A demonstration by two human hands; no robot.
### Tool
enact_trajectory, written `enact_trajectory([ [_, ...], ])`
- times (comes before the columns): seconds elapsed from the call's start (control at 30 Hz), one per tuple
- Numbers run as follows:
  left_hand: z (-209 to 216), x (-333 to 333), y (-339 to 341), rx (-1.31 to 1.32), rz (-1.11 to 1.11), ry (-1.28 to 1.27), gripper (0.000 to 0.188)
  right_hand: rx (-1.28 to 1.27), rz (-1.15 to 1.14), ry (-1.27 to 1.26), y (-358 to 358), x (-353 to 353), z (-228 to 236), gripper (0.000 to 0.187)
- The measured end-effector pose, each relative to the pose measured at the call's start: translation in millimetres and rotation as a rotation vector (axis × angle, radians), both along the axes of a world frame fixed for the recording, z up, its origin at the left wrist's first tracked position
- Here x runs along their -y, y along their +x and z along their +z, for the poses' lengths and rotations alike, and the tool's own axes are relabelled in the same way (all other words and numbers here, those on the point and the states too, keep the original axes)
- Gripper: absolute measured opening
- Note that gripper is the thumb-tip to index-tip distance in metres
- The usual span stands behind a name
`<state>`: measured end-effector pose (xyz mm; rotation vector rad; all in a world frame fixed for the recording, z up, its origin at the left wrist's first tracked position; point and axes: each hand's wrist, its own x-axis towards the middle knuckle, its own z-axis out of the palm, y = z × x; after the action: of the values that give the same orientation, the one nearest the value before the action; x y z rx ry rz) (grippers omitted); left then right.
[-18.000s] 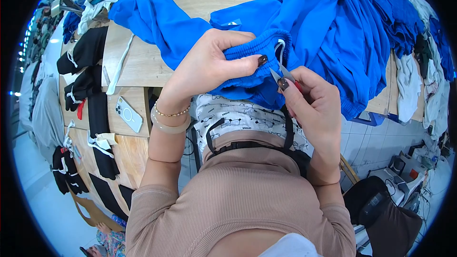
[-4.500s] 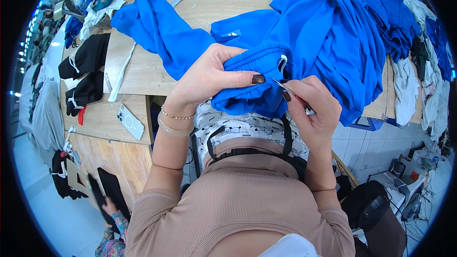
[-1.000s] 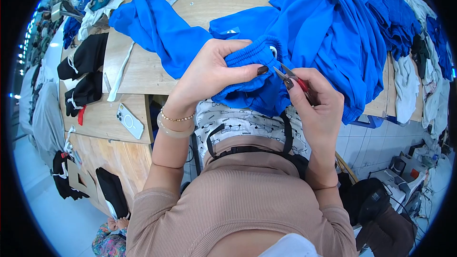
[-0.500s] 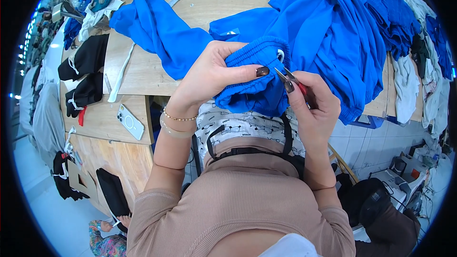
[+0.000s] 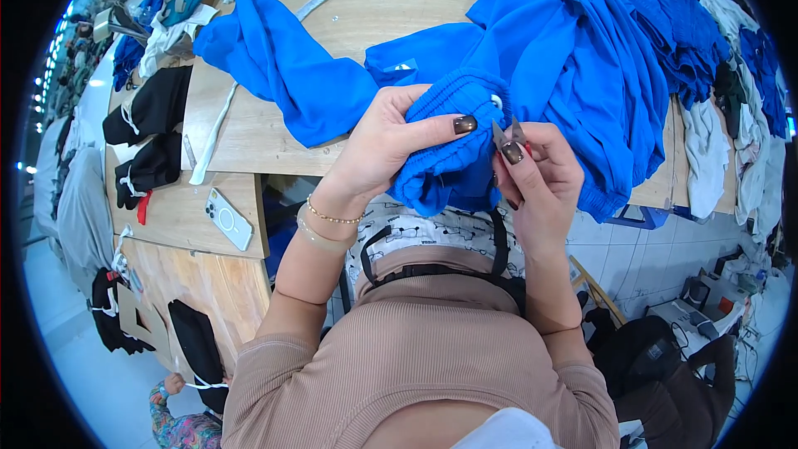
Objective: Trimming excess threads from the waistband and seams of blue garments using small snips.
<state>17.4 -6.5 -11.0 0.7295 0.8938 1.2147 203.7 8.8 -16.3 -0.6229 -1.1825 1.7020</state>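
Currently, you hold the gathered blue waistband (image 5: 453,120) up at the near edge of the wooden table (image 5: 399,0), in the middle of the scene, straight in front of your body. Your left hand (image 5: 382,140) pinches it from the left, thumb pressed flat across the ribbed cloth and the other fingers mostly hidden behind it. Your right hand (image 5: 542,173) is closed around a small pair of snips (image 5: 499,135), with a bit of red showing between your fingers; the two blades stand apart and point to the far side. They are just beside the right edge of the waistband, close to a white cord (image 5: 497,101) that shows there, but whether they touch the cloth you cannot tell from this angle. More blue fabric (image 5: 573,75) lies heaped on the far right of the table, and a blue length of cloth (image 5: 283,66) stretches off to the far left. On your left are a white strip (image 5: 214,133), two dark bundles (image 5: 151,104) and a pale phone (image 5: 227,218). At the near left, a co-worker's hand (image 5: 173,383) holds a white tie (image 5: 204,385) by a black roll (image 5: 195,341).
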Motion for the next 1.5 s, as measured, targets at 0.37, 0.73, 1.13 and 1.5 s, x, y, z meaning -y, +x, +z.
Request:
enact_trajectory([
  [0.37,12.6,0.9,0.4,-0.33,0.055,0.117,0.011,0.527,-0.268,0.35,3.1,-1.1,17.4,0.008],
  [0.73,11.2,1.0,0.7,-0.364,0.061,0.157,0.012,0.532,-0.265,0.335,2.7,-0.9,15.3,0.009],
  [1.13,12.8,0.4,0.3,-0.367,0.06,0.148,0.012,0.523,-0.271,0.335,1.7,-1.1,14.6,0.01],
  [1.5,12.4,0.4,-0.1,-0.378,0.058,0.163,0.012,0.584,-0.198,0.288,4.5,0.2,17.4,0.013],
])
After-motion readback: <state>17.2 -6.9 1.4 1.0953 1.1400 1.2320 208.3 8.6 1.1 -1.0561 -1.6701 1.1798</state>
